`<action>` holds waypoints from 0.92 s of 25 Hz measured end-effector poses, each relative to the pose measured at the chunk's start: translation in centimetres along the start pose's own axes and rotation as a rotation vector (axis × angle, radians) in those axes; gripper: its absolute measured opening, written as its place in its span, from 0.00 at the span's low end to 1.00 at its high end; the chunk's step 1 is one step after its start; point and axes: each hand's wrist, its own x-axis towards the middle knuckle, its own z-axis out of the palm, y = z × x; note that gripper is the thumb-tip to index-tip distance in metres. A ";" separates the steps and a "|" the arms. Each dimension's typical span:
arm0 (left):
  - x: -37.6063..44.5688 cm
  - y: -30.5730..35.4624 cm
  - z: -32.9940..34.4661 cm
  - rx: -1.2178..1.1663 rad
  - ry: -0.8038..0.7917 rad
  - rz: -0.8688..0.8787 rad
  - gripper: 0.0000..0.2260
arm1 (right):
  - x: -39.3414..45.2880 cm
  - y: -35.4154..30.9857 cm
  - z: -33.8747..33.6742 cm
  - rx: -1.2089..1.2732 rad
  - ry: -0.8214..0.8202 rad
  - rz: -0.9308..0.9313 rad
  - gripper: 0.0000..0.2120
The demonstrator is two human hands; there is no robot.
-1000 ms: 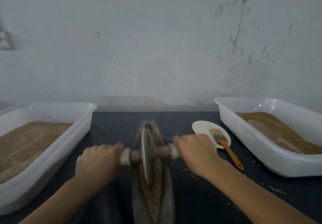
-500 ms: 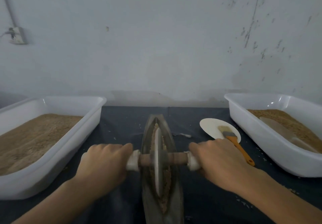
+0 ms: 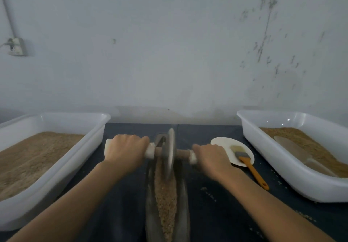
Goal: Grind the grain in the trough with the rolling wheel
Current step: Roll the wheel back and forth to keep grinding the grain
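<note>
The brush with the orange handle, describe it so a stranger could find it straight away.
Start at the white tub on the right of the dark table. Just left of it lies a small round white plate; the brush rests its bristles there, the only orange thing here.

Two bare forearms were seen reaching in from the lower edge of the head view, each uncovered from the frame's edge to the wrist. No sleeve, cuff, glove or fabric was worn on either. The left hand (image 3: 125, 152) and the right hand (image 3: 211, 159) were both bare, and no ring, watch, band or marking could be made out. The fingernails were hidden from view.
</note>
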 end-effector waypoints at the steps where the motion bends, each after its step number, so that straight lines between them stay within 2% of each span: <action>1: -2.0 0.1 0.3 -0.021 0.017 0.032 0.10 | -2.2 0.0 -0.2 0.018 -0.013 -0.055 0.11; 4: -7.7 -0.2 0.1 -0.088 0.137 0.155 0.21 | -7.8 -0.5 -1.5 -0.075 0.050 -0.184 0.16; 5: -8.2 -0.6 -0.4 -0.115 0.141 0.161 0.21 | -8.2 -0.6 -2.2 -0.111 0.087 -0.212 0.17; 7: -8.1 -1.1 0.0 -0.135 0.066 0.143 0.15 | -7.2 -1.1 -2.9 -0.140 0.031 -0.216 0.15; 9: -6.2 -0.6 1.0 -0.152 -0.004 0.043 0.12 | -4.7 -1.7 -2.8 -0.174 0.025 -0.157 0.11; 11: -3.0 -0.2 2.0 -0.122 0.055 -0.030 0.12 | -1.1 -1.6 -2.0 -0.206 0.085 -0.084 0.10; 14: 0.6 -0.1 1.9 -0.065 0.043 -0.088 0.09 | 2.5 -1.2 -0.9 -0.179 0.091 0.007 0.10; 17: -0.5 0.1 0.8 -0.051 0.009 -0.051 0.11 | 0.7 -0.9 -1.0 -0.116 0.041 -0.034 0.11; 20: -5.8 0.1 0.0 -0.111 -0.034 0.012 0.13 | -5.2 -1.1 -2.1 -0.039 -0.049 -0.141 0.13; 23: -9.1 -0.3 -1.8 -0.146 0.064 0.124 0.21 | -8.6 -1.1 -3.7 -0.051 -0.160 -0.179 0.12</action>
